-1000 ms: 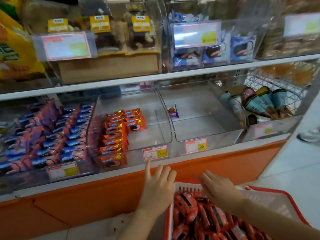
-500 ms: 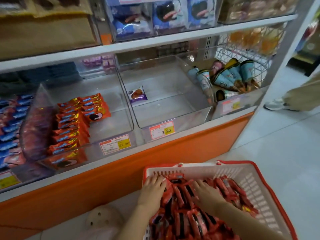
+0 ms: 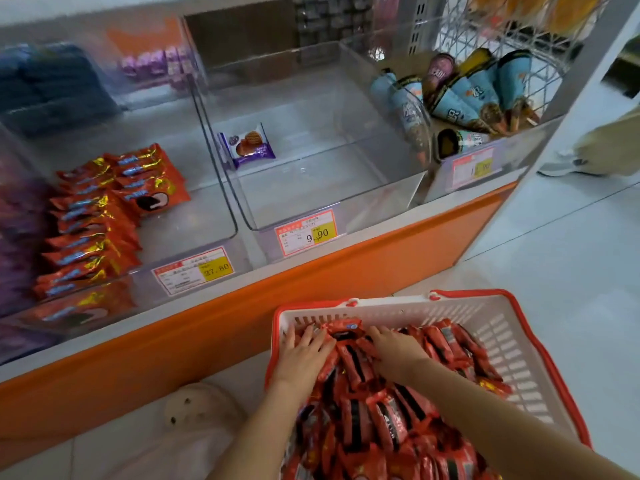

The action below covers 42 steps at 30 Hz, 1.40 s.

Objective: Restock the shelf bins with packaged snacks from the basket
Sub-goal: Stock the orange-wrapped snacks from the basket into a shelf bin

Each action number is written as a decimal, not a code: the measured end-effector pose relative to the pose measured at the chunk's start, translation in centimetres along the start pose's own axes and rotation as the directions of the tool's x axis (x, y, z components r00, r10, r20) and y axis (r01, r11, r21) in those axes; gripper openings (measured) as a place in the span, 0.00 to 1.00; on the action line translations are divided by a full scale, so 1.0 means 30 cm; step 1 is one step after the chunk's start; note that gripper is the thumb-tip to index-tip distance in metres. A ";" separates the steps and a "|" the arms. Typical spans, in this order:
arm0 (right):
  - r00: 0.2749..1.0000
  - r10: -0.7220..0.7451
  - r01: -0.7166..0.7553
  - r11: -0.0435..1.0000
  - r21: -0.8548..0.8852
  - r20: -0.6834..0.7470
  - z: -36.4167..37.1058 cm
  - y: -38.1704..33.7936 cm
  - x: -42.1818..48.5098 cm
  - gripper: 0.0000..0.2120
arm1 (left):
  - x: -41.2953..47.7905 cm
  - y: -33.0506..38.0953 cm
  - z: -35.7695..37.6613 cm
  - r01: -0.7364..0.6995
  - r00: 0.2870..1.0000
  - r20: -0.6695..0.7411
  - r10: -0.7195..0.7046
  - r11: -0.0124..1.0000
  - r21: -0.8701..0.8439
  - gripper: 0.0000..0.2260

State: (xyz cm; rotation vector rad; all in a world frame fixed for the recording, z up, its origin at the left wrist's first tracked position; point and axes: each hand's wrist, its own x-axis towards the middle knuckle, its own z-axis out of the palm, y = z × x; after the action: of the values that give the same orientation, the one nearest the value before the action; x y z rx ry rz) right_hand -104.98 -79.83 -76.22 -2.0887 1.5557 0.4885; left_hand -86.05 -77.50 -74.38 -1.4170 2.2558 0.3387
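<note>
The red snack packets [image 3: 382, 414] lie heaped in the white basket [image 3: 502, 337], which stands on the floor [image 3: 561, 258] just in front of the shelf unit. The heap fills the near and left part; the right wall and the far-right corner show bare slotted plastic.

Both hands are at the basket's far end. The left hand [image 3: 304, 358] lies on the heap with fingers spread and nearly straight, the tips close to the far wall. The right hand [image 3: 394, 351] is knuckles-up, its fingers bent down among the packets (whether they grip one cannot be told).

The basket's red rim stands near the orange base panel [image 3: 225, 334] of the unit. Above the panel runs a row of clear open-topped bins:
- The left bin [image 3: 197, 216] holds orange-red packets [image 3: 100, 230] stacked along its left side; its right half is bare.
- The middle bin [image 3: 311, 188] holds one purple packet [image 3: 247, 145], near the left wall.
- The right bin [image 3: 526, 147] holds cone-shaped packs [image 3: 464, 95].

Yellow-marked price tags [image 3: 306, 232] sit on the bin fronts. At the far right, a shoe [image 3: 561, 166] of another person is on the floor.
</note>
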 end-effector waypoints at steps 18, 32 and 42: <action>0.972 -0.137 0.129 0.990 -0.055 -0.193 -0.090 -0.066 -0.010 0.20 | -0.013 -0.022 -0.018 0.078 0.959 -0.249 -0.134 0.972 -0.220 0.24; 0.800 -0.294 0.401 0.911 0.100 -0.524 -0.197 -0.358 -0.108 0.17 | -0.300 -0.127 -0.094 0.061 0.691 -0.354 -0.630 0.538 -0.841 0.19; 0.909 -0.243 0.408 0.681 0.609 -0.337 -0.246 -0.568 -0.152 0.15 | -0.454 -0.196 -0.085 -0.175 0.596 -0.256 -0.761 0.188 -0.967 0.19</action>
State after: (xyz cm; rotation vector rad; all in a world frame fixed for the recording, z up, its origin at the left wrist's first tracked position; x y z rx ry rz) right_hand -89.99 -76.54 -64.81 -1.7981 1.1633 -0.4241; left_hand -76.37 -70.50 -65.22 -3.2196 2.0298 1.4588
